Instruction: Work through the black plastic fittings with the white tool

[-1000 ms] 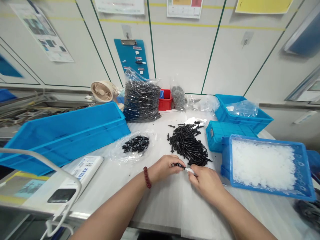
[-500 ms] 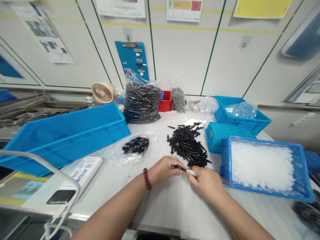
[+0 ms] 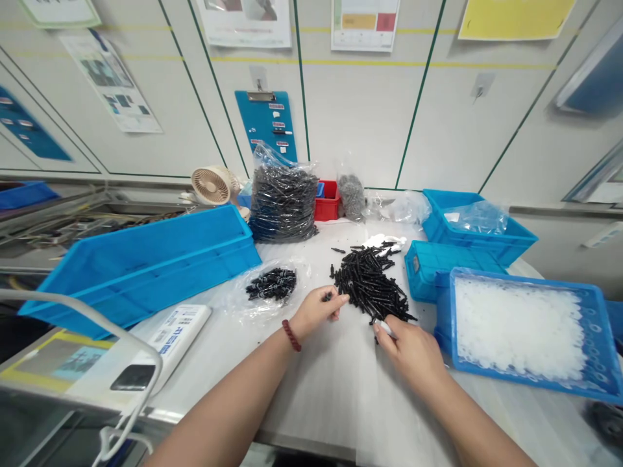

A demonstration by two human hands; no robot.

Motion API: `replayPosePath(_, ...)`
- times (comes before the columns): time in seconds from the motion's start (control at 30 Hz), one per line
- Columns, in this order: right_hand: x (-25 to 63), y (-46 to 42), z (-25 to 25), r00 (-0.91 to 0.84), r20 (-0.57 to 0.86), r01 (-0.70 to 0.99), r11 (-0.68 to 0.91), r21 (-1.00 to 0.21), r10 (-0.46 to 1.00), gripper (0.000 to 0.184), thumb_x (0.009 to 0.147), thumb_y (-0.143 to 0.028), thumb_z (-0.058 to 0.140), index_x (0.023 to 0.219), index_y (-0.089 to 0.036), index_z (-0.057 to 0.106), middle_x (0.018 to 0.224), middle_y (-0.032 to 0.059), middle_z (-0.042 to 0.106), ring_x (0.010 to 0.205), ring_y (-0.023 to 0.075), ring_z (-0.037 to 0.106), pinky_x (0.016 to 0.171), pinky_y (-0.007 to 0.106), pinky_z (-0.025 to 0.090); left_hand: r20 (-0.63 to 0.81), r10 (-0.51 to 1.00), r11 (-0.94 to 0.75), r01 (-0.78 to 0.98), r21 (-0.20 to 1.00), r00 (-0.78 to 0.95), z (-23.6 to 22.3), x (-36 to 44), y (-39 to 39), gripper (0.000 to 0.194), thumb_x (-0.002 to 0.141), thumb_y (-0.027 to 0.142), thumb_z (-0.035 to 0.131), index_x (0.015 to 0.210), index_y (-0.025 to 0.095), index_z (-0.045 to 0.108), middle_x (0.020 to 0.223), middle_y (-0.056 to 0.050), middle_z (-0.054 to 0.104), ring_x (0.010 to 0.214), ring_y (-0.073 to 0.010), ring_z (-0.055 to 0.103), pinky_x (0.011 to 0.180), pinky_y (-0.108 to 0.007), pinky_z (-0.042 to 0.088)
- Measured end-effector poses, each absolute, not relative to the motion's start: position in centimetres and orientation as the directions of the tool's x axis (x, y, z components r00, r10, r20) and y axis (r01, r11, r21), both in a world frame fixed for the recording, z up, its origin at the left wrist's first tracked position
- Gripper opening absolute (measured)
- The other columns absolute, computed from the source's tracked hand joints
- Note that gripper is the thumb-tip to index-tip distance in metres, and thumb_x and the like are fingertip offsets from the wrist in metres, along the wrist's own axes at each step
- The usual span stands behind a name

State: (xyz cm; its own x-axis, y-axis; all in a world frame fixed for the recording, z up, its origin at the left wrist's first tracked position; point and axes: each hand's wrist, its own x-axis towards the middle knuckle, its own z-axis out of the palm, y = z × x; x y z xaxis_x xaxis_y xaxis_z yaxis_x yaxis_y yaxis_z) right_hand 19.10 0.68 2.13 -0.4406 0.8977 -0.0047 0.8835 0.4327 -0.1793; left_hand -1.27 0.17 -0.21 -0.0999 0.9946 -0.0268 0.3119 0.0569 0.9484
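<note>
The left hand (image 3: 317,311) hides most of the black piece (image 3: 328,297) it holds.

The pale bench (image 3: 321,402) is carrying a loose heap of black parts (image 3: 372,282) near its middle. Left of the heap, clear plastic (image 3: 236,299) is spreading around a smaller black cluster (image 3: 271,284). Farther back, a bulging clear bag of dark parts (image 3: 283,204), a red bin (image 3: 327,209) and a smaller bag of grey parts (image 3: 351,196) are standing in a row. A teal bin (image 3: 452,263) is sitting to the heap's right.
</note>
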Motion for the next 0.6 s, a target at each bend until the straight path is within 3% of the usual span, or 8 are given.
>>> replayPosePath(0.07,19.1,0.7,2.0,-0.443,0.000,0.881,0.435,-0.186,0.897,0.028,0.093,-0.038,0.042,0.076,-0.020,0.055,0.068,0.0009,0.062,0.063,0.0157,0.057,0.050,0.025,0.017,0.107,0.990,-0.033,0.591,0.806,-0.090,-0.4,-0.7,0.4,0.034,0.087,0.037,0.044,0.063,0.014,0.049,0.063,-0.001,0.051,0.064,-0.0132,0.052,0.067,-0.028,0.046)
replayPosePath(0.13,19.1,0.7,1.8,-0.448,0.003,0.877,0.441,-0.189,0.894,0.028,0.093,-0.039,0.043,0.076,-0.020,0.055,0.068,0.0009,0.062,0.063,0.0159,0.057,0.050,0.025,0.017,0.181,0.981,-0.069,0.767,0.637,-0.062,-0.5,-0.1,0.6,0.025,0.090,0.031,0.041,0.079,0.015,0.058,0.081,-0.004,0.056,0.080,-0.0163,0.054,0.077,-0.029,0.044)
replayPosePath(0.2,19.0,0.6,1.7,-0.458,0.012,0.872,0.451,-0.191,0.889,0.027,0.093,-0.039,0.043,0.076,-0.020,0.055,0.067,0.0008,0.062,0.063,0.0160,0.057,0.050,0.025,0.017,0.170,0.983,-0.020,0.893,0.449,-0.063,-0.6,0.3,0.8,0.022,0.090,0.024,0.039,0.105,0.019,0.055,0.097,-0.005,0.055,0.090,-0.0172,0.054,0.080,-0.028,0.043)
replayPosePath(0.27,19.0,0.5,1.6,-0.469,0.021,0.865,0.463,-0.194,0.883,0.027,0.093,-0.039,0.044,0.076,-0.020,0.055,0.067,0.0006,0.062,0.062,0.0160,0.057,0.050,0.025,0.017,0.127,0.985,0.067,0.945,0.319,-0.112,-0.7,0.3,1.0,0.027,0.090,0.023,0.040,0.114,0.018,0.050,0.101,-0.007,0.055,0.093,-0.0186,0.055,0.079,-0.028,0.044)
replayPosePath(0.43,19.0,0.5,1.5,-0.482,0.022,0.856,0.477,-0.199,0.876,0.027,0.093,-0.039,0.043,0.077,-0.020,0.055,0.066,0.0006,0.061,0.063,0.0166,0.057,0.049,0.025,0.017,0.065,0.985,0.134,0.945,0.298,-0.160,-1.0,-0.4,1.3,0.019,0.088,0.030,0.045,0.096,0.016,0.055,0.099,-0.008,0.057,0.089,-0.0197,0.057,0.076,-0.027,0.045)
replayPosePath(0.6,19.0,0.6,1.8,-0.473,-0.002,0.855,0.458,-0.243,0.881,0.019,0.092,-0.033,0.044,0.081,-0.020,0.055,0.070,0.0007,0.062,0.065,0.0164,0.057,0.051,0.024,0.019,0.049,0.992,0.099,0.945,0.311,-0.120,-0.9,-0.7,0.7,0.012,0.083,0.018,0.047,0.092,0.016,0.054,0.096,-0.006,0.056,0.086,-0.0187,0.057,0.074,-0.027,0.045)
